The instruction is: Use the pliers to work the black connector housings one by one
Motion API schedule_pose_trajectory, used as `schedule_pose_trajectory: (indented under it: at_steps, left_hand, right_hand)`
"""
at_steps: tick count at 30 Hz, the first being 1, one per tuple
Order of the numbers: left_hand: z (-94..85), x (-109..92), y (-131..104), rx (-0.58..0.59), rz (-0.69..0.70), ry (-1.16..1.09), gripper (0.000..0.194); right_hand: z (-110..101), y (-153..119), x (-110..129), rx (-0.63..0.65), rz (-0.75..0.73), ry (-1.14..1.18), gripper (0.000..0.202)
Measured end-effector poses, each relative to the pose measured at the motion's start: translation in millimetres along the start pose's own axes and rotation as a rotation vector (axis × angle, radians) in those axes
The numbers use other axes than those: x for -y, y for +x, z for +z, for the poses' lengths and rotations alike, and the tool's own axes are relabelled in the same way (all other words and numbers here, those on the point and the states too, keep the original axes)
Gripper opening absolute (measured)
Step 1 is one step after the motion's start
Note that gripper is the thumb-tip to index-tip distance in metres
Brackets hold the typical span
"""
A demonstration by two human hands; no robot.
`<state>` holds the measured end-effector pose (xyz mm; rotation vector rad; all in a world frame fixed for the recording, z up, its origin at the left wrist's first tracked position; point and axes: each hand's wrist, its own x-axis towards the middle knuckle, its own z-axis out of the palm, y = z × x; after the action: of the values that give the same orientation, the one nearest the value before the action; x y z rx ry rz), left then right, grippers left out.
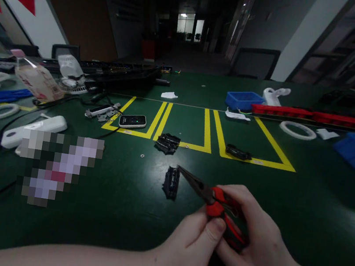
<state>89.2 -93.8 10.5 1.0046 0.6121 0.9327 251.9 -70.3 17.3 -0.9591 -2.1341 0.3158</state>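
Red-handled long-nose pliers (pixel 215 207) are held by both hands above the green table, their tips pointing up and to the left. My right hand (pixel 257 238) is wrapped round the handles. My left hand (pixel 196 242) is closed on the pliers near the pivot, thumb over a red handle. Close by the plier tips lies a black ribbed part (pixel 171 183); whether they touch is unclear. Farther back sit more black parts (pixel 167 143), near the middle yellow frame. Another black part (pixel 238 152) rests at the right yellow frame.
A black-and-white device (pixel 133 121) lies in the left yellow frame. Cables, a white device (pixel 34 129) and a bottle (pixel 37 76) occupy the left. Blue bins (pixel 244 100), a long red strip (pixel 320 117) and a white ring (pixel 298 130) are at the right.
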Motion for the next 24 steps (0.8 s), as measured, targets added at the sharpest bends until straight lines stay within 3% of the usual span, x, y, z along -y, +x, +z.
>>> schedule_pose_trajectory:
  at_steps: [7, 12, 15, 17, 21, 24]
  left_hand:
    - [-17.6, 1, -6, 0.034, 0.050, 0.045, 0.049]
    - [-25.5, 2, -13, 0.055, -0.030, 0.057, 0.055]
    - [-28.3, -3, -14, 0.073, -0.050, 0.116, 0.047]
    - [-29.9, -8, -13, 0.068, -0.014, 0.181, 0.040]
    - [-32.8, -14, -10, 0.078, 0.075, 0.217, 0.031]
    - [-34.8, -16, -8, 0.096, 0.052, 0.207, 0.028]
  right_hand:
    - [12, -2, 6, 0.027, 0.023, 0.040, 0.051]
    - [11, -4, 5, 0.019, 0.032, 0.042, 0.035]
    - [8, -6, 6, 0.030, 0.057, 0.019, 0.034]
    - [8, -8, 6, 0.036, 0.093, -0.022, 0.043]
    - [13, -16, 7, 0.098, 0.207, -0.076, 0.088]
    - [18, -21, 8, 0.104, 0.333, -0.021, 0.091]
